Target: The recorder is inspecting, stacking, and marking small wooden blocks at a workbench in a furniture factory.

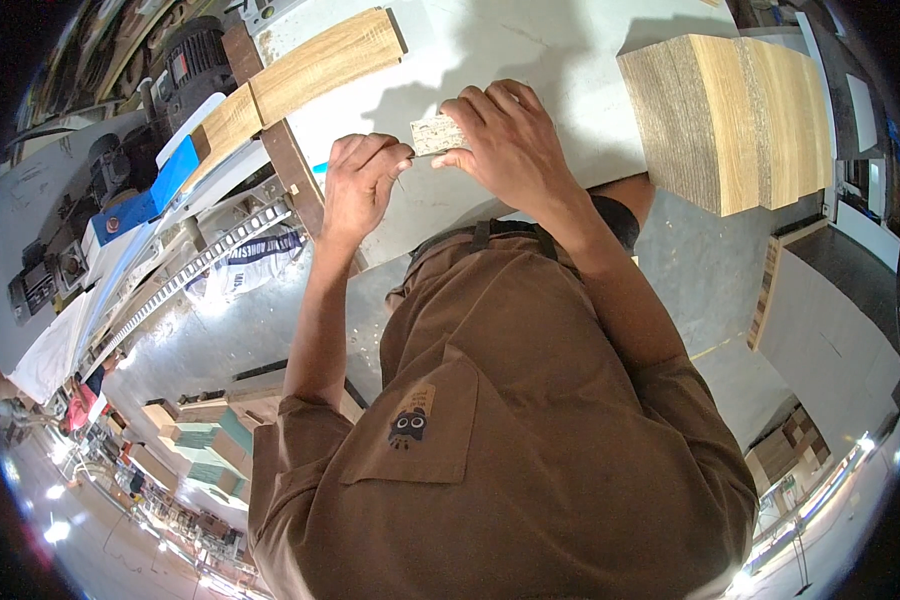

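My right hand (510,140) grips a small piece of particle board (436,135) over the white table (580,110), fingers on top and thumb below. The speckled raw edge of the piece faces me. At its left end, my left hand (363,183) is closed, thumb against curled fingers. A thin dark sliver shows by the left fingertips; I cannot make out what it is. Beyond my left hand, wood-grain boards (320,70) lie end to end along the table's left side.
A stack of wood-grain panels (715,120) stands at the right of the table. To the left are a dark motor (192,55), a blue machine part (125,218) and a slotted metal rail (205,262). A white printed sack (255,265) lies below the rail.
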Tool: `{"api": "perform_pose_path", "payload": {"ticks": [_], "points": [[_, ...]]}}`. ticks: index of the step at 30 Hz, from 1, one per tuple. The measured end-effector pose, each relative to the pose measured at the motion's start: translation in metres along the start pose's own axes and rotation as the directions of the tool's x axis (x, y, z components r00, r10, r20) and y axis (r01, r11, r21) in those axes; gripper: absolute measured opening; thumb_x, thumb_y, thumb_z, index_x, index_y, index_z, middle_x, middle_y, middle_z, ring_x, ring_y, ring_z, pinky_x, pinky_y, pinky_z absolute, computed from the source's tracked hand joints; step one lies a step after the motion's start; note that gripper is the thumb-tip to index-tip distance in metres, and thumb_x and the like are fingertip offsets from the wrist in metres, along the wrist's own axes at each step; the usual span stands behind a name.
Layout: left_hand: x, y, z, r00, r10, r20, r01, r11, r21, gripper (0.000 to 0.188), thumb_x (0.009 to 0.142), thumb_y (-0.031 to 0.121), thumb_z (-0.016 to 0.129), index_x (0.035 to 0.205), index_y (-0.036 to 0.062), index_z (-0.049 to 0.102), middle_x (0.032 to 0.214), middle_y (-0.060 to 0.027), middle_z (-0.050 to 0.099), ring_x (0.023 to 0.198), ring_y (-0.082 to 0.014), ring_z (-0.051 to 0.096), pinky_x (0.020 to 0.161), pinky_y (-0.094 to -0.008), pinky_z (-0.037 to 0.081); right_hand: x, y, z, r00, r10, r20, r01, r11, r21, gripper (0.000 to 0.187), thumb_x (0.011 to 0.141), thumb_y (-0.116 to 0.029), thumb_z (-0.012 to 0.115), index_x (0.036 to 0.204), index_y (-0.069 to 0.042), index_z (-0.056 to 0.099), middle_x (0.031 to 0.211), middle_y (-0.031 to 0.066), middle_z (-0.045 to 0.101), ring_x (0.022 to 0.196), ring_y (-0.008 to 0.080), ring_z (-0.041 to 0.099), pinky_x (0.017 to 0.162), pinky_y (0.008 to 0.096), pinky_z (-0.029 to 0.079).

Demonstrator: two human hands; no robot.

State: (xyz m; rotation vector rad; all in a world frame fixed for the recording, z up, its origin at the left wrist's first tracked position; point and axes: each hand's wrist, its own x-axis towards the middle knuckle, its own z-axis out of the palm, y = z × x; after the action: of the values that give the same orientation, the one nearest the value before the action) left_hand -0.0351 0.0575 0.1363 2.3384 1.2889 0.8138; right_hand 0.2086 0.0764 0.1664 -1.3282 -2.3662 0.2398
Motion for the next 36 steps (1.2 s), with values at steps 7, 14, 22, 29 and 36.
{"api": "perform_pose_path", "payload": {"ticks": [7, 14, 22, 29, 36], "points": [[0.0, -0.001, -0.003, 1.0, 0.006, -0.028, -0.007, 0.999, -0.032, 0.012, 0.094, 0.021, 0.073, 0.1, 0.0115, 0.074, 0.1, -0.0032, 0.073, 0.093, -0.0251, 0.067, 0.093, -0.0408, 0.047, -0.001, 0.0, 0.002, 1.0, -0.003, -0.022, 0.003, 1.0, -0.001, 0.065, 0.073, -0.048, 0.089, 0.118, -0.006, 0.069, 0.107, 0.0074, 0.073, 0.104, 0.0247, 0.068, 0.108, 0.0458, 0.048], [0.002, 0.002, -0.009, 1.0, 0.005, -0.016, -0.005, 1.0, 0.008, 0.011, 0.094, 0.02, 0.073, 0.102, 0.0117, 0.074, 0.1, -0.0034, 0.073, 0.093, -0.0256, 0.067, 0.094, -0.041, 0.047, -0.002, 0.001, 0.004, 1.0, 0.007, 0.027, -0.006, 1.0, -0.031, 0.07, 0.075, -0.056, 0.084, 0.121, -0.005, 0.068, 0.112, 0.008, 0.073, 0.107, 0.0244, 0.067, 0.109, 0.0456, 0.046], [0.001, 0.0, -0.002, 1.0, -0.002, 0.01, 0.003, 1.0, -0.007, 0.012, 0.093, 0.018, 0.073, 0.103, 0.0113, 0.075, 0.1, -0.0037, 0.073, 0.094, -0.0263, 0.066, 0.095, -0.0415, 0.046, -0.003, 0.001, 0.002, 1.0, -0.024, -0.017, 0.024, 0.999, -0.021, 0.073, 0.074, -0.054, 0.086, 0.126, -0.006, 0.066, 0.112, 0.0068, 0.071, 0.109, 0.0246, 0.065, 0.11, 0.0457, 0.046], [-0.001, 0.0, 0.001, 1.0, -0.018, 0.01, 0.019, 1.0, -0.025, 0.012, 0.094, 0.019, 0.072, 0.102, 0.0097, 0.076, 0.101, -0.0042, 0.073, 0.094, -0.0261, 0.066, 0.095, -0.0408, 0.046, -0.003, 0.0, 0.003, 1.0, -0.011, 0.003, 0.011, 1.0, -0.015, 0.069, 0.075, -0.047, 0.089, 0.125, -0.007, 0.066, 0.113, 0.0064, 0.071, 0.11, 0.0243, 0.065, 0.109, 0.0458, 0.046], [0.0, 0.0, -0.002, 1.0, -0.018, 0.014, 0.019, 0.999, -0.046, 0.013, 0.095, 0.019, 0.072, 0.102, 0.0092, 0.076, 0.101, -0.0047, 0.073, 0.093, -0.026, 0.066, 0.095, -0.0404, 0.046, -0.003, -0.001, 0.001, 1.0, -0.009, 0.002, 0.009, 1.0, 0.001, 0.066, 0.076, -0.046, 0.088, 0.124, -0.007, 0.066, 0.113, 0.0068, 0.072, 0.11, 0.0248, 0.066, 0.109, 0.0458, 0.046]]}}
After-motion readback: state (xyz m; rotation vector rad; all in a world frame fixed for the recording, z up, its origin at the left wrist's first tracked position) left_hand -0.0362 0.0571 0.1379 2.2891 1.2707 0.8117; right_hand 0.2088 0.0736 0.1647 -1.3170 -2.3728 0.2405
